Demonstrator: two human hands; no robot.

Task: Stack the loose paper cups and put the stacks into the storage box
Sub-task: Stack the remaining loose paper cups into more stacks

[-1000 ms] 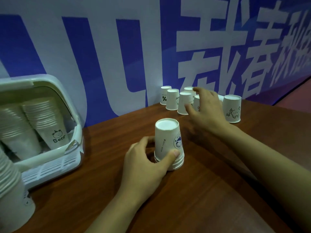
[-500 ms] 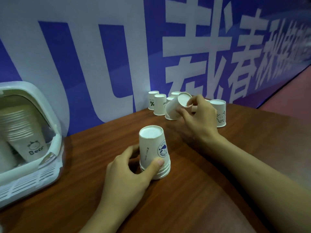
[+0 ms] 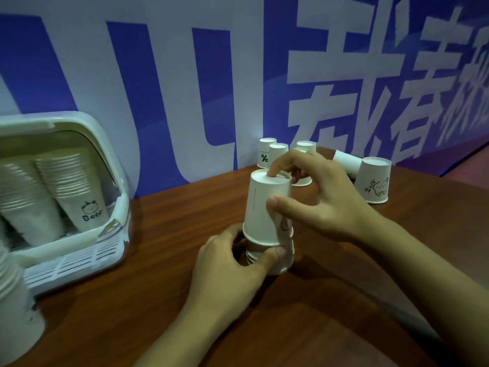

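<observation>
A small stack of upside-down white paper cups (image 3: 284, 258) stands on the wooden table (image 3: 330, 300). My left hand (image 3: 232, 268) grips its base. My right hand (image 3: 315, 197) holds another upside-down paper cup (image 3: 264, 207) by thumb and fingers, partly slid over the top of the stack. Several loose cups (image 3: 276, 154) stand upside down by the wall; one with a bear print (image 3: 374, 180) stands to the right and one lies on its side (image 3: 346, 160). The white storage box (image 3: 105, 242) at left holds stacks of cups (image 3: 76, 192).
A blue and white banner wall (image 3: 185, 88) runs behind the table. Another tall stack of cups (image 3: 16, 308) shows at the lower left edge, in front of the box. The table's right edge drops to a reddish floor (image 3: 471, 157).
My right hand picked a loose cup from the group by the wall, carried it toward me and lowered it over the stack that my left hand holds.
</observation>
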